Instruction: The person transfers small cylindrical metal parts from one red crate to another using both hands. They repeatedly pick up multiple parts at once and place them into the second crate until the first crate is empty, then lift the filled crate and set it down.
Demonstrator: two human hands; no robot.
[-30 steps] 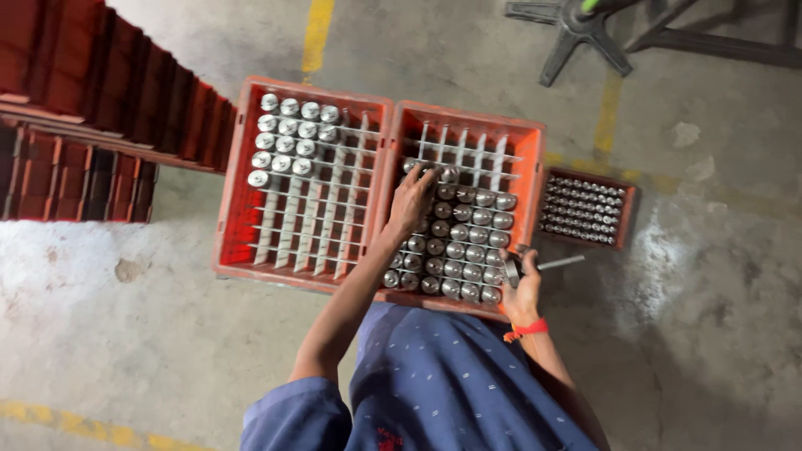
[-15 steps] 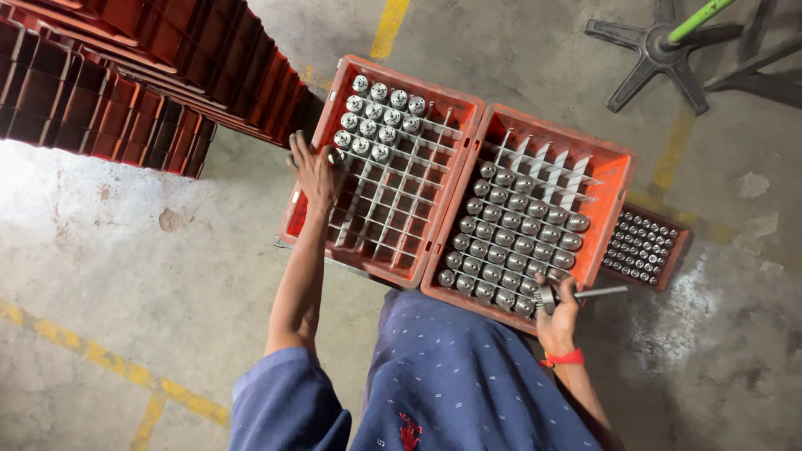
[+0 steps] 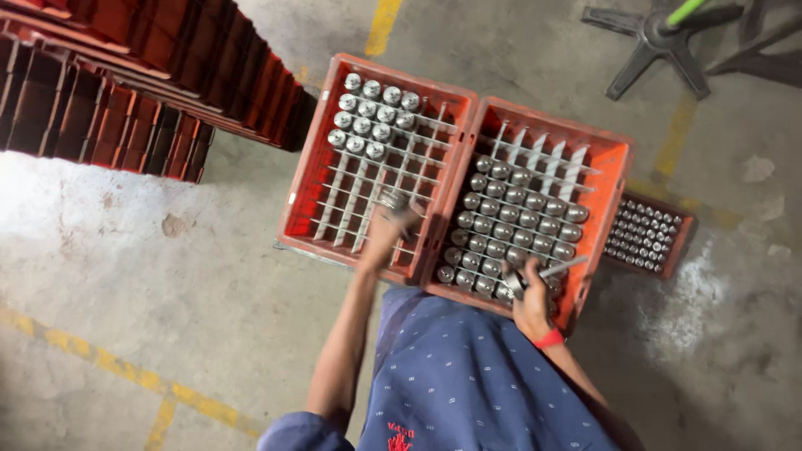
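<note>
I see the left hand with fingers closed on a metal can, upright over the left crate's empty cells; the right hand grips a rod over the right crate.

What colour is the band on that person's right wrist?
Red; the thin wristband sits just below the right hand, clearest in the head view.

Left arm stretched forward, bare forearm, left hand blurred, fingers curled closed around a small metal piece. Right arm bent, red band at the wrist, right hand closed around a thin metal rod, knuckles up.
</note>
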